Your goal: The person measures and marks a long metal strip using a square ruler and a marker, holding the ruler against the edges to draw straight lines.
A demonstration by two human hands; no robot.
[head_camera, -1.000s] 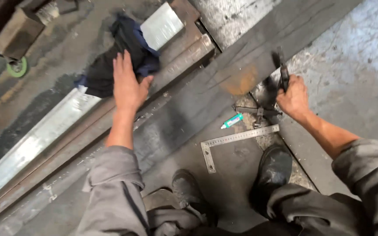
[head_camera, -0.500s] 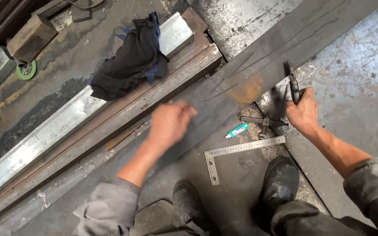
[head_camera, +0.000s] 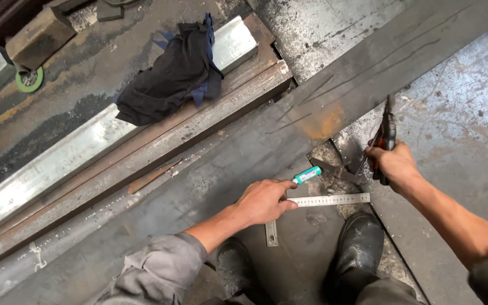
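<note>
My left hand (head_camera: 264,201) rests on the corner of the steel try square (head_camera: 317,202), which lies flat on the floor between my 2 black boots (head_camera: 358,248) and the long dark steel plate (head_camera: 266,141). My fingers (head_camera: 285,206) are curled loosely over the square's corner, pressing on it rather than clamped around it. At 1 o'clock from that hand, just beside my fingertips, lies a green-and-white marker (head_camera: 307,174), touching the plate's near edge.

My right hand (head_camera: 393,164) is at 3 o'clock from the left, well apart from it, closed around the red handles of a pair of pliers (head_camera: 386,133) whose dark tips point toward 12 o'clock over the plate's edge. An orange rust patch (head_camera: 322,122) marks the plate at 10 o'clock from the pliers.

Farther off, at 11 o'clock, a dark crumpled cloth (head_camera: 170,73) lies across a pale steel channel (head_camera: 63,158) and rusty bars. A green disc (head_camera: 29,79) sits near the upper left corner.
</note>
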